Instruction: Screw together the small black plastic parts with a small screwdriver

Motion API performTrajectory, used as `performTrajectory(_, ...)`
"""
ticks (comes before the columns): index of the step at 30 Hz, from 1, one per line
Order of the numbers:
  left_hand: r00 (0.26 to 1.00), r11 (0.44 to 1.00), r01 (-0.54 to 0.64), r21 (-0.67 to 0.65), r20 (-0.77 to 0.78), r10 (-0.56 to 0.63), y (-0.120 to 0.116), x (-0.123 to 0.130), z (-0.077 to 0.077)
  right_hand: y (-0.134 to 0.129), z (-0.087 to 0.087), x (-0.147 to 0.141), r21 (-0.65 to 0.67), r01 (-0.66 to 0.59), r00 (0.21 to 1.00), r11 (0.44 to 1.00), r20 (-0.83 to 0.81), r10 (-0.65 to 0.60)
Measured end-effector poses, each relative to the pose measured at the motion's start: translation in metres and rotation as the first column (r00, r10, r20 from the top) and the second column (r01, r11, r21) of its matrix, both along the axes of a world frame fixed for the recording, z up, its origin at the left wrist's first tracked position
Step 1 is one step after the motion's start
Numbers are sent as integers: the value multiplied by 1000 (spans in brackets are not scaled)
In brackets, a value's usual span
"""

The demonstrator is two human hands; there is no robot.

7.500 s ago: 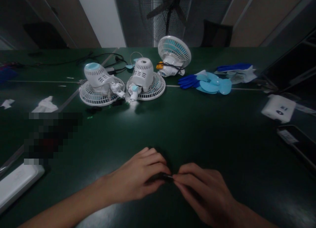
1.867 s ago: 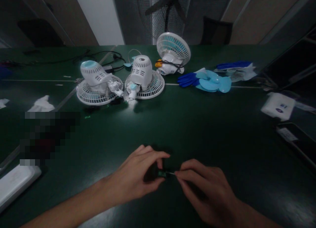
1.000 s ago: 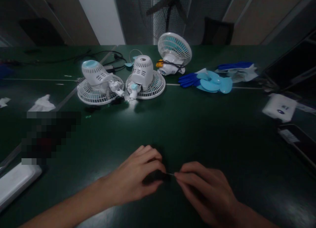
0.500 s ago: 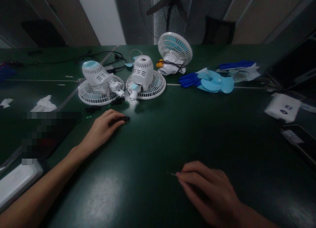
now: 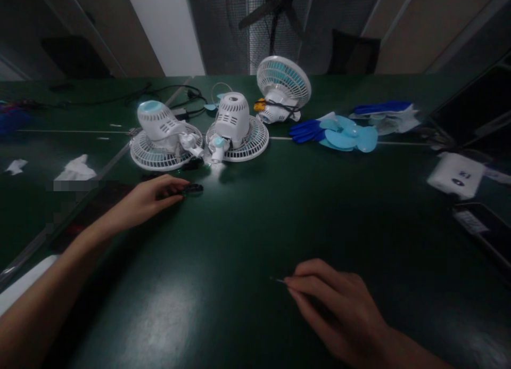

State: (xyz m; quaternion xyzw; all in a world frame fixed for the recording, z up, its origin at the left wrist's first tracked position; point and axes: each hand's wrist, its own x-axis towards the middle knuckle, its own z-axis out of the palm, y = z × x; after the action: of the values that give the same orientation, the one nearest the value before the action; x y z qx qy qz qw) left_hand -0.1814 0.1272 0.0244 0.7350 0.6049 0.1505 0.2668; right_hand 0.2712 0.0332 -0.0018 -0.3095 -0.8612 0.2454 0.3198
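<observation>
My left hand (image 5: 154,198) is over the green table with thumb and fingers apart. Just beyond its fingertips lies a small black object (image 5: 195,188), its kind too dark to make out; the index fingertip is at or very near its left end. My right hand (image 5: 335,300), lower right, pinches a thin, pale, needle-like piece (image 5: 278,280) between thumb and fingers. Its tip points left, just above or on the tabletop. Two white fan heads (image 5: 232,121) (image 5: 165,134) rest grille-down beyond my left hand.
Another fan (image 5: 283,87) with a tied black cord stands farther back. Light-blue fan blades (image 5: 347,133) lie beside a blue glove (image 5: 305,130). A white box (image 5: 455,174) and a dark device (image 5: 483,225) sit at right. Crumpled white paper (image 5: 75,169) is at left.
My left hand has drawn back to the left and its fingers have loosened from the black object, which stays on the table. My right hand keeps its pinch almost unmoved.
</observation>
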Motion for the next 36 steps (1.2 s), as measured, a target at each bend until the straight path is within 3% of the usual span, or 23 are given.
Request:
performTrajectory(7,999,1000,-2,20,-44,3,4,-10,-4,-1,-3,0,-9,-9,1000,1000,1,9)
performTrajectory(12,997,1000,18,-20,-79,-20,2,-13,2,-1,-4,0,-10,0,1000,1000,16,0)
performTrajectory(17,999,996,-27,89,-45,31,-3,1,9,-1,-3,0,-15,-2,1000,1000,19,2)
performTrajectory(22,991,969,-123,216,-18,129,-3,22,7,0,-4,0,-12,0,1000,1000,16,0)
performTrajectory(36,988,964,-114,241,-78,136,-4,32,-1,1,0,-1,12,5,1000,1000,13,-5)
